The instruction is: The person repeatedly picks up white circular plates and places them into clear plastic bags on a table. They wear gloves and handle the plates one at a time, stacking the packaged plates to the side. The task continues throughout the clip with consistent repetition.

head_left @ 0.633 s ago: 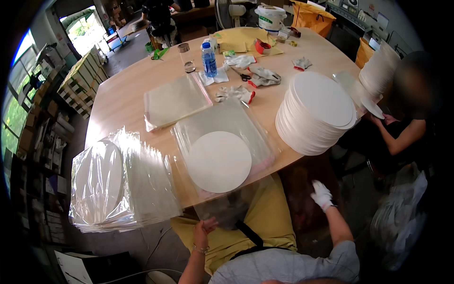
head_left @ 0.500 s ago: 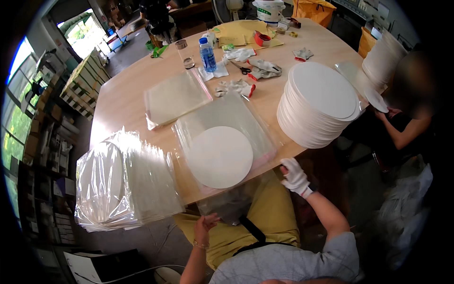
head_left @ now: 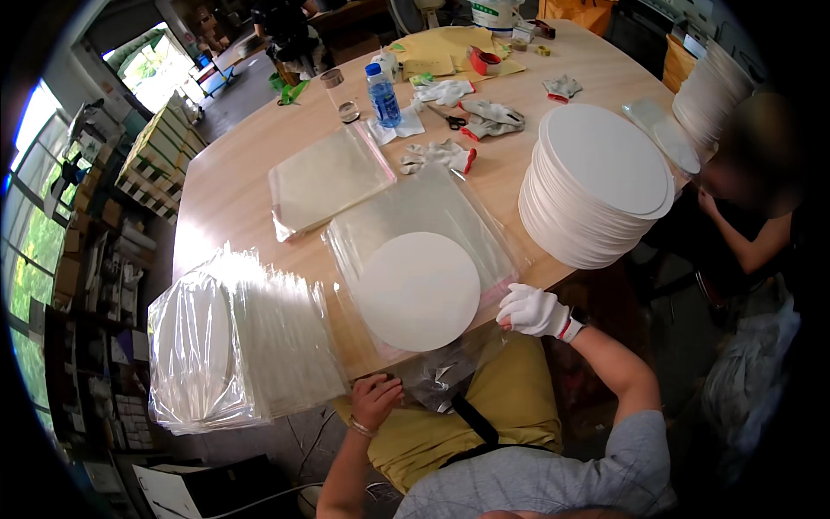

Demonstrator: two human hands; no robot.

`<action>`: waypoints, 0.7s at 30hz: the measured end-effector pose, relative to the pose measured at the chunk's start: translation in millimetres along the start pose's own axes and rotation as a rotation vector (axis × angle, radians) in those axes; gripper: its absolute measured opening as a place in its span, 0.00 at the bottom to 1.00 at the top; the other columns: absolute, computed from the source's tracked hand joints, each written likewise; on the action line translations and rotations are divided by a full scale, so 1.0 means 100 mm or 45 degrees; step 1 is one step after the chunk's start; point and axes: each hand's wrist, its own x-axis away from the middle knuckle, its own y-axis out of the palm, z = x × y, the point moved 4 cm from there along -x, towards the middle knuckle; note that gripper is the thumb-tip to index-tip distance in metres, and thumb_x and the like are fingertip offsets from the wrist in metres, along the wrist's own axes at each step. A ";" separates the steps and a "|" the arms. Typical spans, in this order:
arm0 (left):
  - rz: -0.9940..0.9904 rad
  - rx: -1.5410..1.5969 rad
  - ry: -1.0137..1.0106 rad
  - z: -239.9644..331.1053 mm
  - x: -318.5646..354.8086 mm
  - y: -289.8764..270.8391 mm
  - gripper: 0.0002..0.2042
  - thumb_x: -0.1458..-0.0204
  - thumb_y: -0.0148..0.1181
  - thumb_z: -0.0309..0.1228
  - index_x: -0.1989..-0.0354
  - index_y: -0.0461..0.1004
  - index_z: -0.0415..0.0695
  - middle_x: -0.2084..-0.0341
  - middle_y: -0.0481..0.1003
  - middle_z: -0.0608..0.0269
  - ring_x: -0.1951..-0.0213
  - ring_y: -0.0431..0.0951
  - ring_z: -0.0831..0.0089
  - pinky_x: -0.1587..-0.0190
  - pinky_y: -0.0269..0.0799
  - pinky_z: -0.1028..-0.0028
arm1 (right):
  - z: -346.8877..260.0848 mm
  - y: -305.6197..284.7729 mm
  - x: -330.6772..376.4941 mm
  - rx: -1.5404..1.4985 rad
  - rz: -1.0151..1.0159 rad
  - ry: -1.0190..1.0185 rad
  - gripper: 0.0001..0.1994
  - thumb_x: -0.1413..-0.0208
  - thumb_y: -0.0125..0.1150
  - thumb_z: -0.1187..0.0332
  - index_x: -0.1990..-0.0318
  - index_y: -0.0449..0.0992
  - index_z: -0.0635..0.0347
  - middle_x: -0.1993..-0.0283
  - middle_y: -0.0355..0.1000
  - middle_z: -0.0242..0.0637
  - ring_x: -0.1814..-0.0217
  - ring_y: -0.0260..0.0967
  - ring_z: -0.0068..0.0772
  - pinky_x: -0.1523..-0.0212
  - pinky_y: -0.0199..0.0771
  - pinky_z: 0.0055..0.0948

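While the white disc (head_left: 418,291) lies flat on the clear bag (head_left: 421,227) at the table (head_left: 226,192) edge, your gloved right hand (head_left: 533,310) pinches the bag's near corner just beside it. Your bare left hand (head_left: 374,401), fingers curled, grips the table edge below.

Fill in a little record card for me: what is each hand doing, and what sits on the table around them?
Right hand: in a white glove, at the table edge, touching the clear plastic bag
Left hand: bare, at the table's near edge, below the bag
White disc: round, flat, lying on the bag
Disc stack: tall pile of white discs, right of the bag
Bagged pile: discs in clear bags, at the left
Farther back: loose gloves, water bottle
Table: light wood
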 end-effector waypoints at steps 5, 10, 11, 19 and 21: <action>0.035 0.433 -0.489 -0.23 0.06 0.05 0.06 0.48 0.53 0.30 0.73 0.74 0.43 0.79 0.75 0.64 0.74 0.74 0.66 0.69 0.67 0.69 | 0.20 0.08 0.15 0.053 -0.161 0.294 0.05 0.55 0.59 0.64 0.76 0.74 0.53 0.77 0.72 0.37 0.74 0.71 0.40 0.70 0.71 0.36; 0.163 0.561 -1.158 -0.29 0.02 0.19 0.12 0.45 0.48 0.33 0.78 0.70 0.41 0.86 0.70 0.57 0.84 0.70 0.61 0.80 0.64 0.71 | 0.19 0.16 0.07 0.060 -0.016 0.943 0.11 0.51 0.50 0.62 0.79 0.69 0.58 0.83 0.66 0.45 0.79 0.67 0.49 0.78 0.65 0.43; 0.118 0.423 -1.156 -0.32 0.01 0.20 0.13 0.44 0.48 0.34 0.77 0.70 0.40 0.86 0.70 0.55 0.84 0.70 0.61 0.79 0.64 0.69 | 0.21 0.20 0.08 0.060 0.025 1.034 0.11 0.51 0.51 0.62 0.80 0.68 0.57 0.83 0.66 0.45 0.79 0.66 0.49 0.78 0.65 0.44; 0.025 -0.180 -1.018 -0.42 0.03 0.34 0.13 0.47 0.51 0.38 0.77 0.68 0.42 0.87 0.69 0.50 0.82 0.71 0.51 0.78 0.66 0.60 | 0.01 0.24 -0.06 0.780 -0.133 0.866 0.11 0.51 0.51 0.63 0.83 0.68 0.51 0.78 0.65 0.32 0.82 0.67 0.38 0.84 0.62 0.40; -0.110 -0.147 -1.186 -0.43 -0.01 0.31 0.12 0.47 0.51 0.38 0.74 0.69 0.42 0.81 0.71 0.50 0.77 0.72 0.51 0.75 0.67 0.61 | -0.01 0.23 -0.09 0.785 -0.100 0.901 0.11 0.51 0.51 0.63 0.83 0.69 0.51 0.78 0.65 0.32 0.83 0.66 0.38 0.84 0.62 0.40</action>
